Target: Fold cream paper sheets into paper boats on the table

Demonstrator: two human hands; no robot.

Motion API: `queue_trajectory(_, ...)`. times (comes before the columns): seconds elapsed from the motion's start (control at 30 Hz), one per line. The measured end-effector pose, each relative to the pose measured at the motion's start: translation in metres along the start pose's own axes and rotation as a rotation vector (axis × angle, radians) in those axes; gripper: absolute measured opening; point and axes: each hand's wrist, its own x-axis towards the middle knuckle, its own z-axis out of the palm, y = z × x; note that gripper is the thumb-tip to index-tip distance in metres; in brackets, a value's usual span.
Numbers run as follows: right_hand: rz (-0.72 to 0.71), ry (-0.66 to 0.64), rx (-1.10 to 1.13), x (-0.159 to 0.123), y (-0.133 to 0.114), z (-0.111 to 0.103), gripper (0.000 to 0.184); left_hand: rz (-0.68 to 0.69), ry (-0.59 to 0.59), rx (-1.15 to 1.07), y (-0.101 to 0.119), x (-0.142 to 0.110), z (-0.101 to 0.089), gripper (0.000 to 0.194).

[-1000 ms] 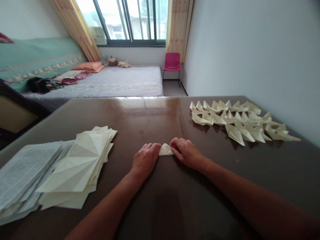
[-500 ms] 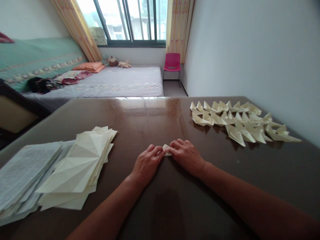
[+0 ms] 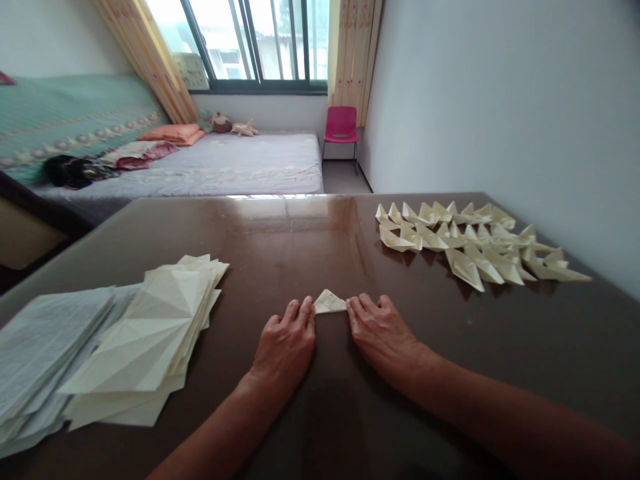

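Creasing, I'd say: my left hand and right hand touch the folded paper; pinching, can't tell; next wants even pressure.

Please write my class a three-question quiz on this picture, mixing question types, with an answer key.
1. True or false: the small folded paper lies between the left hand and the right hand.

2. Which things are grouped toward the far right of the table?
A. Orange pillows
B. Pale folded-paper shapes
C. Soft toys

3. Fill in: the creased cream sheets lie on the person's ____ side, beside a greyish paper stack.

Key: 1. True; 2. B; 3. left
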Motion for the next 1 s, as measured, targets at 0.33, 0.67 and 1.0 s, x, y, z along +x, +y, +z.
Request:
queue_trajectory(0.33, -0.009, -0.004, 0.072, 0.009, 0.011, -0.005, 0.019, -0.026, 0.071, -0.027, -0.005, 0.001, 0.004, 0.037)
queue_trajectory(0.67, -0.109, 0.194, 0.417, 0.033, 0.027, 0.027, 0.035, -0.071, 0.199, -0.336, -0.014, 0.007, 0.01, 0.033)
queue_trajectory(1.0, -0.048, 0.137, 0.575, 0.035, 0.041, 0.027, 0.029, -0.151, 0.242, -0.523, -0.015, 0.015, 0.016, 0.033)
